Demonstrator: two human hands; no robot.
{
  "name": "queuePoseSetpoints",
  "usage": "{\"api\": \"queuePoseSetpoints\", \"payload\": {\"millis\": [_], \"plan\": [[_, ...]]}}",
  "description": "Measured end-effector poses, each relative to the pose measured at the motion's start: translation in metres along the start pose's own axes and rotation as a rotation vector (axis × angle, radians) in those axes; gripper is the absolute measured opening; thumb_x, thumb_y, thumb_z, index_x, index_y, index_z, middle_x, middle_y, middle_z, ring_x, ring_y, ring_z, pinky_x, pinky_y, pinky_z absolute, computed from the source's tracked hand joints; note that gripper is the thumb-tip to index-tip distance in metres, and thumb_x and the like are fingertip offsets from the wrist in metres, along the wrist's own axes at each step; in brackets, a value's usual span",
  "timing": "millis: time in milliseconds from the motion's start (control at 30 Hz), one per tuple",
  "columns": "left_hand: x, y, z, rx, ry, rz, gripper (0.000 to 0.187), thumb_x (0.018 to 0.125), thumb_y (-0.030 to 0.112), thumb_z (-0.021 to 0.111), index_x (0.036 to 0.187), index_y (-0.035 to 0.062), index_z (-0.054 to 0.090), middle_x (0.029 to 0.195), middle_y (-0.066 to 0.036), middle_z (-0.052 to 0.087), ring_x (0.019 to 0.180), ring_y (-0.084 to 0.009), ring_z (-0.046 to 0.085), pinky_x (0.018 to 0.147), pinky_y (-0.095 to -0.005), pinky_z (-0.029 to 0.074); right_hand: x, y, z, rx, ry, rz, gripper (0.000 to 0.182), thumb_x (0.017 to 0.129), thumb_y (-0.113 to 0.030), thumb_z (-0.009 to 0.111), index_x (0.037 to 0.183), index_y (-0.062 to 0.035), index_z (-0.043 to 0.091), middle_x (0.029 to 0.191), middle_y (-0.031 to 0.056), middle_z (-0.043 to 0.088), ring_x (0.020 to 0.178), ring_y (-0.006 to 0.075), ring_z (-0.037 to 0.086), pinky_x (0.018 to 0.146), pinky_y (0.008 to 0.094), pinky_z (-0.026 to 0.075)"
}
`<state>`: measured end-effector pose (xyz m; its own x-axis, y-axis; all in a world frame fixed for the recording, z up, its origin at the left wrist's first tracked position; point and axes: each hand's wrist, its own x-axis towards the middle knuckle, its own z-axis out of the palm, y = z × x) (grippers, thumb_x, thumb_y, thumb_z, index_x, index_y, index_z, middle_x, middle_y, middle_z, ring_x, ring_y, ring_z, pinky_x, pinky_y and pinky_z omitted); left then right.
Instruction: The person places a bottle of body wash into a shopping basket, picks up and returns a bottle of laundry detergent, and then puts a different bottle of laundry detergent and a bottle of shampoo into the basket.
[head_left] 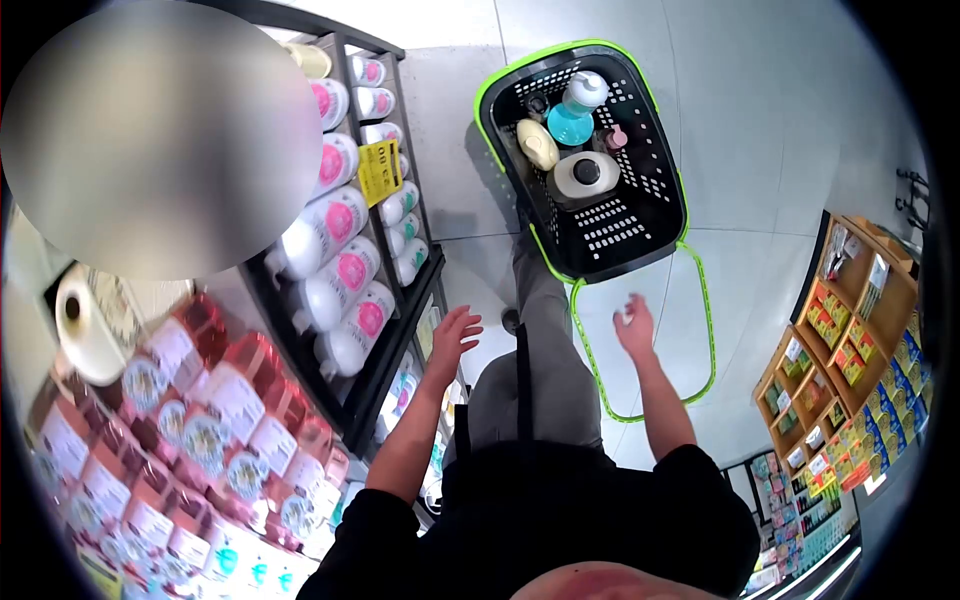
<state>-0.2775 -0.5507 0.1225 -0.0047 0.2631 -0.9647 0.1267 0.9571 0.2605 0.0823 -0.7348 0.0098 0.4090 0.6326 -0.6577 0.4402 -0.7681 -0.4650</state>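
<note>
A black shopping basket (618, 240) with a lime-green rim stands ahead of me. It holds a white-topped blue pump bottle (571, 125), a cream-coloured bottle (538, 145), a white bottle with a black cap (588, 180) and a small pink pump-top bottle (615, 138). The basket's green handle (711, 330) is folded down toward me. My right hand (634, 327) overlaps the loop of this handle in view, empty, fingers loosely bent and apart. On the other side, my left hand (455, 335) is empty with spread fingers, close to the shelf of white bottles with pink labels (340, 215).
A yellow price tag (380, 172) hangs on the dark shelf edge. Pink packages (200, 430) fill a display at lower left. To the right, a wooden rack (845, 320) holds boxed goods. Grey floor tiles (740, 130) lie around the basket. A blurred disc covers the upper left.
</note>
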Motion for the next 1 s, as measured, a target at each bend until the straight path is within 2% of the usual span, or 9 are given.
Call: {"api": "queuePoseSetpoints", "payload": {"millis": [133,200,267,367,467,533,600,733,1000], "plan": [[-0.06,-0.069,-0.025,0.0,0.056,0.045,0.049,0.096,0.035,0.059,0.136,0.0074,0.052,0.116,-0.008,0.067,0.099,-0.0169,0.065,0.083,-0.0316,0.051,-0.114,0.112,0.077,-0.346,-0.302,0.26,0.074,0.077,-0.035,0.073,0.137,-0.0042,0.045,0.128,0.0261,0.055,0.12,0.0388,0.055,0.101,0.0453,0.045],[-0.088,-0.102,-0.039,-0.004,0.074,0.094,0.049,0.094,0.033,0.062,0.135,0.0074,0.053,0.114,-0.006,0.067,0.098,-0.016,0.065,0.082,-0.0309,0.05,-0.136,0.189,0.125,-0.101,-0.227,0.43,0.061,0.083,-0.039,0.064,0.129,-0.001,0.052,0.116,0.0271,0.063,0.11,0.0391,0.062,0.092,0.0442,0.051],[-0.125,-0.131,-0.05,-0.014,0.086,0.146,0.049,0.093,0.032,0.063,0.135,0.0075,0.053,0.114,-0.005,0.067,0.098,-0.0157,0.065,0.082,-0.0308,0.05,-0.154,0.208,0.11,-0.006,-0.709,0.311,0.051,0.089,-0.041,0.051,0.114,0.0032,0.059,0.094,0.0262,0.067,0.087,0.0392,0.069,0.079,0.0433,0.055],[-0.159,-0.158,-0.063,-0.036,0.117,0.179,0.049,0.092,0.032,0.065,0.134,0.0078,0.054,0.111,-0.004,0.067,0.097,-0.0151,0.064,0.078,-0.0296,0.049,-0.198,0.198,0.09,0.509,-0.577,0.719,0.064,0.095,-0.055,0.047,0.089,0.0082,0.06,0.076,0.0186,0.065,0.055,0.0296,0.067,0.053,0.0391,0.054],[-0.207,-0.176,-0.068,0.021,0.116,0.251,0.048,0.093,0.031,0.062,0.133,0.0069,0.054,0.108,-0.002,0.068,0.095,-0.0147,0.065,0.079,-0.0315,0.05,-0.252,0.182,0.025,-0.12,-0.63,0.091,0.074,0.092,-0.064,0.049,0.094,0.0078,0.067,0.076,0.021,0.07,0.072,0.0315,0.071,0.074,0.0425,0.057],[-0.22,-0.186,-0.07,0.072,0.074,0.302,0.047,0.093,0.032,0.062,0.133,0.0071,0.055,0.108,-0.003,0.067,0.094,-0.0146,0.065,0.078,-0.0312,0.049,-0.289,0.172,-0.012,-0.609,-0.534,0.046,0.055,0.083,-0.058,0.062,0.1,-0.0064,0.073,0.102,0.0179,0.072,0.105,0.0351,0.066,0.094,0.0458,0.049],[-0.229,-0.189,-0.071,0.098,0.026,0.442,0.045,0.093,0.032,0.063,0.131,0.0083,0.056,0.106,-0.002,0.066,0.092,-0.0141,0.064,0.075,-0.0305,0.049,-0.329,0.134,-0.054,-0.827,-0.417,-0.143,0.041,0.082,-0.045,0.064,0.099,-0.0088,0.072,0.1,0.0163,0.072,0.102,0.034,0.068,0.104,0.0515,0.042],[-0.251,-0.196,-0.065,0.095,-0.038,0.715,0.038,0.093,0.024,0.066,0.125,0.0041,0.059,0.094,-0.004,0.067,0.082,-0.0121,0.063,0.068,-0.0269,0.049,-0.343,0.116,-0.08,-0.801,-0.186,-0.264,0.026,0.077,-0.034,0.065,0.084,-0.0093,0.07,0.088,0.0161,0.071,0.09,0.0345,0.068,0.094,0.0534,0.044],[-0.298,-0.217,-0.075,-0.075,0.05,0.866,0.035,0.093,0.015,0.068,0.121,-0.0039,0.059,0.091,-0.006,0.068,0.081,-0.012,0.062,0.072,-0.0264,0.051,-0.348,-0.101,-0.12,-0.707,0.241,-0.714,0.031,0.069,-0.038,0.075,0.075,-0.0088,0.068,0.071,0.0145,0.067,0.069,0.0365,0.065,0.071,0.0469,0.05]]}}
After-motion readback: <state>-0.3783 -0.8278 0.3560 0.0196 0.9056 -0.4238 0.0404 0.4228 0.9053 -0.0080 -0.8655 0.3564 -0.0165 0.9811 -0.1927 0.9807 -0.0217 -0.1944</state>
